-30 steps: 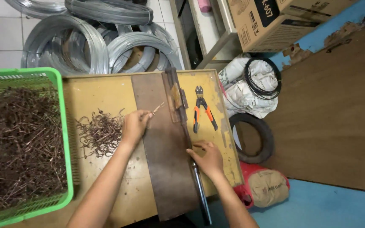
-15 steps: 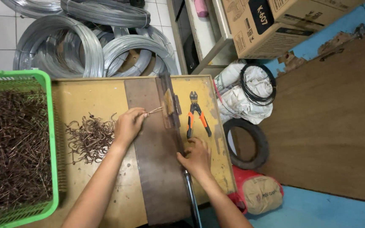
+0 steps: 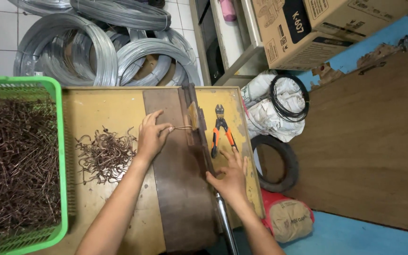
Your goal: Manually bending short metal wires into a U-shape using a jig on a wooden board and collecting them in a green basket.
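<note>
A thin piece of wire (image 3: 183, 127), brownish and short, lies across the dark metal plate (image 3: 178, 189) on the yellow table (image 3: 105, 106), its far end at the hinged bar (image 3: 195, 123) along the plate's right edge. The left hand (image 3: 150, 137) pinches the wire's near end between thumb and fingertips. The right hand (image 3: 230, 177) rests flat with fingers spread over the bar's lower part, where a steel handle (image 3: 225, 226) runs on; whether it grips anything is hard to tell. Just left of the left hand sits a heap of bent wire hooks (image 3: 105, 153). Orange-handled cutters (image 3: 221, 130) lie right of the bar. A green basket (image 3: 60, 156) of brown wire pieces stands at far left, coils of grey wire (image 3: 95, 52) behind the table.
</note>
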